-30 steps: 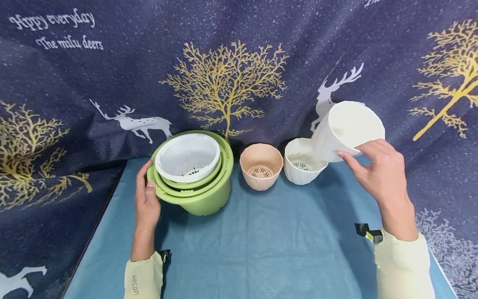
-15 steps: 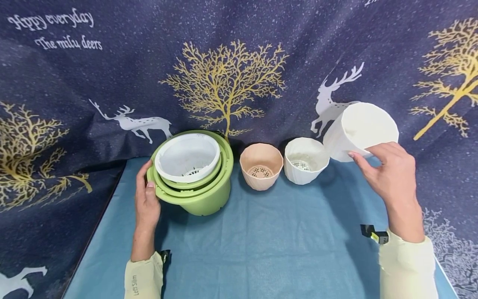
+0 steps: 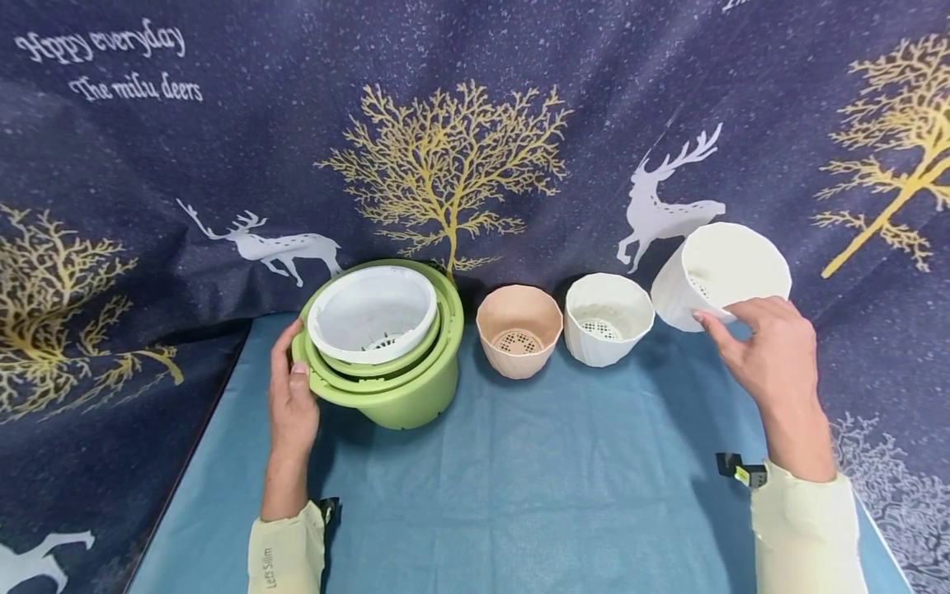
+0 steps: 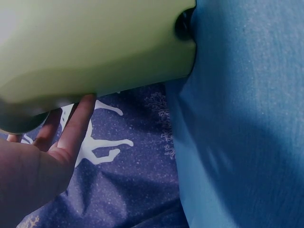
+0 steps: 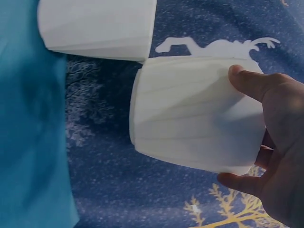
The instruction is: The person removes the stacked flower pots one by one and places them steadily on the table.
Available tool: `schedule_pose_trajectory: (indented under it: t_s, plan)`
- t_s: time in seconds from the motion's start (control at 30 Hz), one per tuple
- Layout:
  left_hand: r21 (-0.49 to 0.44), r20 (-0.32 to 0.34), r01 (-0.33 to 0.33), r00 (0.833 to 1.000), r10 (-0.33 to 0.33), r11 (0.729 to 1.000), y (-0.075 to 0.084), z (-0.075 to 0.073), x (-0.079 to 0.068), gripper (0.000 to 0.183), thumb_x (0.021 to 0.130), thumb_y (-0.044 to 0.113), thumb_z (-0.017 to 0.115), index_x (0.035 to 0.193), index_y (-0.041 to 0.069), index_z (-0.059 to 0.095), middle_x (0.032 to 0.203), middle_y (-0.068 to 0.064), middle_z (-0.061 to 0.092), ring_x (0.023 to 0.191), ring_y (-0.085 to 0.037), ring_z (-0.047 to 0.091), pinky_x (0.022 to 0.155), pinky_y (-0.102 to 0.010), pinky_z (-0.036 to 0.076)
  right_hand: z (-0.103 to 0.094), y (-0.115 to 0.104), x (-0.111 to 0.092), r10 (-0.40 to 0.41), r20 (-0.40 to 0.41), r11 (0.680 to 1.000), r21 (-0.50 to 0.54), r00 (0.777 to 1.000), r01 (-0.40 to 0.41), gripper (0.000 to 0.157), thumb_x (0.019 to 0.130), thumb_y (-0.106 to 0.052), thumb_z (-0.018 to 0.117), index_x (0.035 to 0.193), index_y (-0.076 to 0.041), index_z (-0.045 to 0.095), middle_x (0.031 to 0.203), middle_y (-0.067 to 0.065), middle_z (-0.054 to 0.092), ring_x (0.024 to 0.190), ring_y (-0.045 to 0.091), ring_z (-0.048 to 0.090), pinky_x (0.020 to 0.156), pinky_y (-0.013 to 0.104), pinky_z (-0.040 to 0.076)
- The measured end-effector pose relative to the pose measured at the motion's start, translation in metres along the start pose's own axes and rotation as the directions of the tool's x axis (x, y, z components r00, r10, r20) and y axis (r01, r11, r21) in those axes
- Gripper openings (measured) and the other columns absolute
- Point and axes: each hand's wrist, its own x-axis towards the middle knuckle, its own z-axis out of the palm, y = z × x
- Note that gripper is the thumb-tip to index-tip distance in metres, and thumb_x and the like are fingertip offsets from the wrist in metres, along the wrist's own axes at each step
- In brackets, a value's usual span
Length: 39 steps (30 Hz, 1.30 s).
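My right hand pinches the rim of a white flower pot, thumb on its outside. The pot is tilted; drain holes show in its floor. In the right wrist view its ribbed wall is off the blue cloth. Just left of it stands another white flower pot, then a peach flower pot. My left hand holds the left rim of a large green flower pot. Nested inside are a smaller green pot and a white one. In the left wrist view, fingers touch the green wall.
A blue cloth covers the table under the pots. Right behind them hangs a dark blue curtain printed with deer and yellow trees. The pots form a row along the table's back edge.
My right hand has carried the white pot to the right, away from over the other white pot, then lowered it a little. The left hand has stayed at the green pot.
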Motion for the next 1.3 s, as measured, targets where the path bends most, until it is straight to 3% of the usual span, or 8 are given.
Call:
schedule_pose_trajectory:
  t_s: [0.23,0.5,1.03,1.3]
  plan:
    - [-0.007,0.001,-0.007,1.0,0.007,1.0,-0.001,0.0,0.001,0.052,0.109,0.011,0.034,0.161,0.006,0.044,0.162,-0.016,0.044,0.142,-0.013,0.045,0.112,-0.019,0.035,0.007,0.009,-0.008,0.038,0.015,0.999,-0.013,0.999,-0.038,0.031,0.081,-0.018,0.09,0.087,0.009,0.077,0.084,0.028,0.073,0.085,0.049,0.066,0.077,0.063,0.049]
    - [-0.023,0.008,0.0,1.0,0.001,1.0,0.001,0.0,0.001,0.052,0.111,0.012,0.034,0.161,0.006,0.043,0.163,-0.015,0.042,0.143,-0.014,0.044,0.112,-0.019,0.036,0.02,0.02,-0.015,0.026,0.038,1.0,-0.017,0.999,-0.026,0.028,0.079,-0.02,0.089,0.084,0.005,0.076,0.084,0.025,0.074,0.083,0.048,0.066,0.076,0.062,0.048]
    - [-0.018,0.003,0.008,1.0,-0.008,1.0,0.002,0.0,-0.001,0.053,0.109,0.012,0.035,0.161,0.007,0.044,0.162,-0.015,0.044,0.142,-0.013,0.045,0.112,-0.019,0.036,0.042,0.03,-0.028,0.086,0.169,0.995,-0.07,0.982,-0.075,0.031,0.082,-0.023,0.089,0.091,0.004,0.077,0.088,0.025,0.075,0.088,0.05,0.067,0.077,0.065,0.049]
    - [0.007,0.006,0.023,1.0,-0.023,1.0,0.003,-0.001,-0.002,0.053,0.11,0.013,0.034,0.162,0.009,0.043,0.163,-0.013,0.043,0.142,-0.012,0.045,0.111,-0.018,0.036,0.048,0.036,-0.033,0.093,0.188,0.994,-0.079,0.978,-0.079,0.033,0.082,-0.024,0.089,0.091,0.005,0.077,0.086,0.024,0.075,0.084,0.05,0.067,0.072,0.064,0.049]
